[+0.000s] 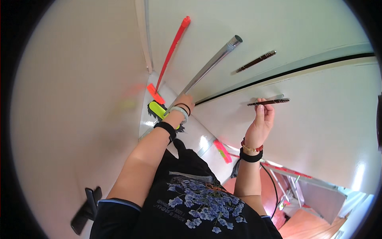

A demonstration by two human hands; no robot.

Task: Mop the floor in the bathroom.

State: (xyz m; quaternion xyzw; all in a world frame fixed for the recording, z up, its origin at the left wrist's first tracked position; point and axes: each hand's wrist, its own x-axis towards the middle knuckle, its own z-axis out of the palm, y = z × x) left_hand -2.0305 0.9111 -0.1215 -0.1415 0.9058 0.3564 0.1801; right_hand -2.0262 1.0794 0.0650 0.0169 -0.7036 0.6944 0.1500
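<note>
My left hand (185, 102) is closed round a silver metal pole (211, 65). At the pole's lower end is a yellow-green broom head (157, 109) with dark bristles, partly hidden behind my wrist, near the white tiled floor. With its fingers curled, my right hand (261, 123) grips a dark brown and silver handle (274, 102) on a white cabinet door (314, 123). A matching handle (256, 61) sits on the neighbouring white door (302, 24), across a dark gap.
In the corner a red-handled broom (172, 49) leans with its orange-red head (155, 94) low. A pink brush head (222, 151) lies by the door's lower edge. Dark switch-like fittings (86, 209) stick out from the left wall (75, 99). Beyond the door is a reddish-brown floor (306, 225).
</note>
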